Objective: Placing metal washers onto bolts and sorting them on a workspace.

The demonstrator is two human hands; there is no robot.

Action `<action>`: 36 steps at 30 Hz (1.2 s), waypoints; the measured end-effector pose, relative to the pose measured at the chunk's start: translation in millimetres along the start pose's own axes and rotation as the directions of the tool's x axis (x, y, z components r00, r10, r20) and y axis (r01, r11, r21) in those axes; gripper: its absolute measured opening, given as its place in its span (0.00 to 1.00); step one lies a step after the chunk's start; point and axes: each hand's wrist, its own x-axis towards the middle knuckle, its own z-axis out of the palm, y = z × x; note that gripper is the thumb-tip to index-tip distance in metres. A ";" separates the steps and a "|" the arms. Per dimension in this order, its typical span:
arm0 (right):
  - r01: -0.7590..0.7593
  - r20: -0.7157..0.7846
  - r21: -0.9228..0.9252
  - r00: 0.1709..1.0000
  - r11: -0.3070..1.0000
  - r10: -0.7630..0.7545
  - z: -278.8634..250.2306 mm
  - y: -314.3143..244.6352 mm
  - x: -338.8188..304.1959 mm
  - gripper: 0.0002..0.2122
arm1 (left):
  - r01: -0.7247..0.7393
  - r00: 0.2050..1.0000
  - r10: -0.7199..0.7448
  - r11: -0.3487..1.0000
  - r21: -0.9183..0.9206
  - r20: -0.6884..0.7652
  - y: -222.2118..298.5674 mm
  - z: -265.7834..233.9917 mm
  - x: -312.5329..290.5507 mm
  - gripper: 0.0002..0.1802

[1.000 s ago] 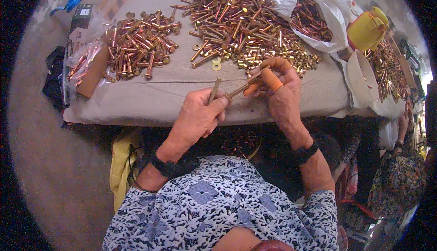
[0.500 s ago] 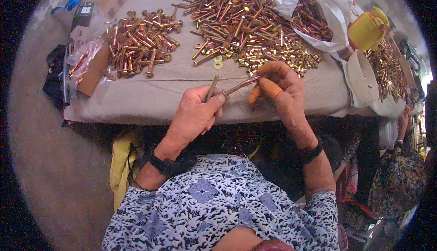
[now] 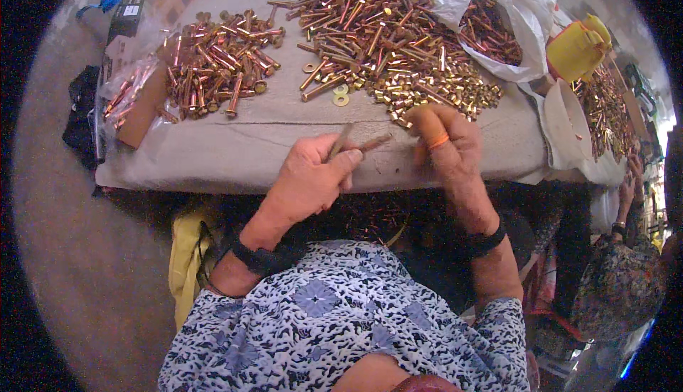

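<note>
Two long bronze-coloured bolts (image 3: 376, 141) stick out of my left hand (image 3: 313, 175), which is closed round them just over the table's front edge. One bolt points up, the other slants right, its free end touching nothing. To the right, my right hand (image 3: 455, 146) is held with its fingers bent in, beside the near edge of a heap of small gold-coloured metal sleeves or nuts (image 3: 462, 93). It has orange finger covers, and its fingertips are partly blurred; what they hold, if anything, does not show. Flat washers (image 3: 341, 99) lie beyond my left hand.
A large heap of bolts (image 3: 356, 15) covers the table's far middle, and a smaller bolt heap (image 3: 220, 65) lies left. White plastic bag (image 3: 509, 65) with bolts, yellow container (image 3: 578, 47) and another bolt pile (image 3: 605, 104) stand right. A co-worker's arm (image 3: 626, 193) shows at far right.
My right hand has come away from the slanting bolt and moved slightly right, its fingers curling in. My left hand keeps both bolts and has barely shifted.
</note>
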 end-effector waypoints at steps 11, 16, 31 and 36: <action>0.442 0.103 -0.632 0.862 0.637 -0.496 10.1 4.0 26.3 0.07 | 0.026 0.997 -0.040 0.983 -0.180 -0.071 0.8 -12.8 -0.2 0.09; 0.378 0.225 -0.789 0.912 0.485 -0.344 26.7 9.0 41.4 0.05 | 0.028 0.997 -0.041 0.980 -0.200 -0.063 4.5 -14.0 -0.9 0.09; 0.186 0.187 -0.248 0.972 0.951 -0.141 18.0 -5.8 15.5 0.10 | 0.058 0.996 -0.064 0.994 -0.097 -0.062 8.3 -7.2 -0.6 0.10; -0.114 0.220 0.093 0.971 0.989 0.091 20.2 -10.9 8.2 0.09 | 0.029 0.998 -0.032 0.998 -0.054 -0.054 6.9 -3.1 1.2 0.10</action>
